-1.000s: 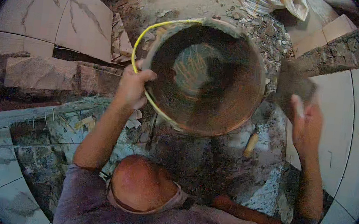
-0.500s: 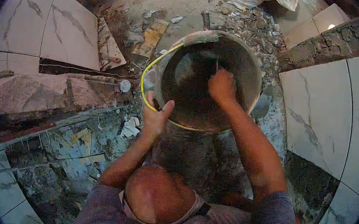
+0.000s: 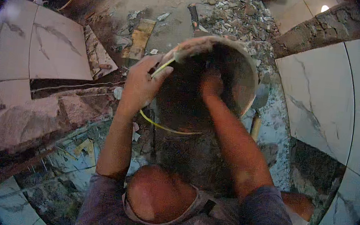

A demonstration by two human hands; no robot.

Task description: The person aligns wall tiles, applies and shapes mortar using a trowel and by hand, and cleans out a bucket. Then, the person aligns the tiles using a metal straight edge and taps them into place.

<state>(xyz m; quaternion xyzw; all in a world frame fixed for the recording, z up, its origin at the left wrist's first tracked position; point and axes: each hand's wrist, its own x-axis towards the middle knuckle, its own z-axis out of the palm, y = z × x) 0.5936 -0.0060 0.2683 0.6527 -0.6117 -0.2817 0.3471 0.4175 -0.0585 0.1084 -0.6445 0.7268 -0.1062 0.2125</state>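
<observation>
So, both hands [image 3: 141,83] [image 3: 213,84] at bucket [image 3: 245,77], left curled.

We stretch our left forearm [image 3: 117,136] almost straight ahead, its left hand [image 3: 141,83] clasped in a grip with the thumb [image 3: 165,71] reaching out to the right. Our right forearm [image 3: 233,143] slants forward and inward, ending in our right hand [image 3: 212,83], which seems curled, though shadow hides its fingertips.
</observation>
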